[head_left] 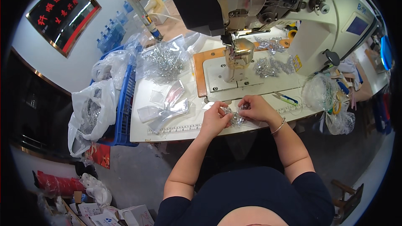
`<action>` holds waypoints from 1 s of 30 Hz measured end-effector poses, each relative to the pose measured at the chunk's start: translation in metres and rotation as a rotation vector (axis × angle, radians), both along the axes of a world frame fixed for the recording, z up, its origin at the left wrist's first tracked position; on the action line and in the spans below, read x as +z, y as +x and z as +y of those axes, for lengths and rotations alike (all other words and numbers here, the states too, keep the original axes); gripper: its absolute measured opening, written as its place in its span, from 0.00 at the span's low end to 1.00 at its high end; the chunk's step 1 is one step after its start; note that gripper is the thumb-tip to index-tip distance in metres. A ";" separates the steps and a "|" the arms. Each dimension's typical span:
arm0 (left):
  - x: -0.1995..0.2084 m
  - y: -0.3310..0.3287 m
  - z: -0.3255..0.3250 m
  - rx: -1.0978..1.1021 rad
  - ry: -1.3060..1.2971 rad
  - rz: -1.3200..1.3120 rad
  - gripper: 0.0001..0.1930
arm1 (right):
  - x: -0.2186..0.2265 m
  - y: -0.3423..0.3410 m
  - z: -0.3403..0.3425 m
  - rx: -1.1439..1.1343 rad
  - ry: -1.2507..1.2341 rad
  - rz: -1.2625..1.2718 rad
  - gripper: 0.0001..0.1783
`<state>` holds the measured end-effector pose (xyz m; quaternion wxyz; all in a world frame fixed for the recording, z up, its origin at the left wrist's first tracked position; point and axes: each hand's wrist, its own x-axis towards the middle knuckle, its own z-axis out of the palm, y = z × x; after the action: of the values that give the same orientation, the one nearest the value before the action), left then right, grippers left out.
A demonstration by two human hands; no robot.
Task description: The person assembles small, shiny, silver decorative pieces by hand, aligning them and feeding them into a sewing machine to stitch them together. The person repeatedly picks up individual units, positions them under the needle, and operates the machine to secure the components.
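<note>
At the front edge of the sewing machine table, my left hand (pixel 215 121) pinches one side of a small glittering silver piece (pixel 237 119). The other side is between the fingers of my right hand (pixel 257 109). Its exact kind is too small to make out. Behind my hands stands a white post-bed sewing machine (pixel 238 69), its needle area well above the piece. More silver glittering pieces (pixel 268 68) lie on the machine bed, right of the post. Green-and-blue handled thread snips (pixel 287 98) rest just right of my right hand.
Clear plastic pieces (pixel 167 108) and a silver glittering heap on plastic (pixel 165 62) lie to the left. A blue crate (pixel 123 113) with plastic bags stands against the table's left side. A ruler strip (pixel 180 129) runs along the front edge. Clear bags (pixel 320 92) sit at the right.
</note>
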<state>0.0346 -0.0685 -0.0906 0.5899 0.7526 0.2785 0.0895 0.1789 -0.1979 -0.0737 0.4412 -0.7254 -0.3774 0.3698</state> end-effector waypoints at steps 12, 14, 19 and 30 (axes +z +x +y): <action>-0.006 -0.005 0.003 0.011 0.240 -0.092 0.20 | -0.003 -0.008 -0.002 -0.016 0.025 -0.358 0.15; -0.013 -0.004 0.006 0.027 0.161 -0.146 0.20 | -0.001 -0.007 -0.003 -0.017 0.022 -0.338 0.15; -0.008 -0.003 0.006 0.008 0.172 -0.117 0.19 | -0.004 -0.004 -0.004 -0.019 0.021 -0.321 0.15; -0.006 -0.001 0.007 -0.017 0.230 -0.050 0.18 | -0.006 -0.010 -0.001 0.006 0.049 -0.474 0.13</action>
<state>0.0334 -0.0617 -0.0962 0.5070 0.8153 0.2451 0.1348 0.1690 -0.1987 -0.0799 0.3564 -0.7799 -0.4816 0.1812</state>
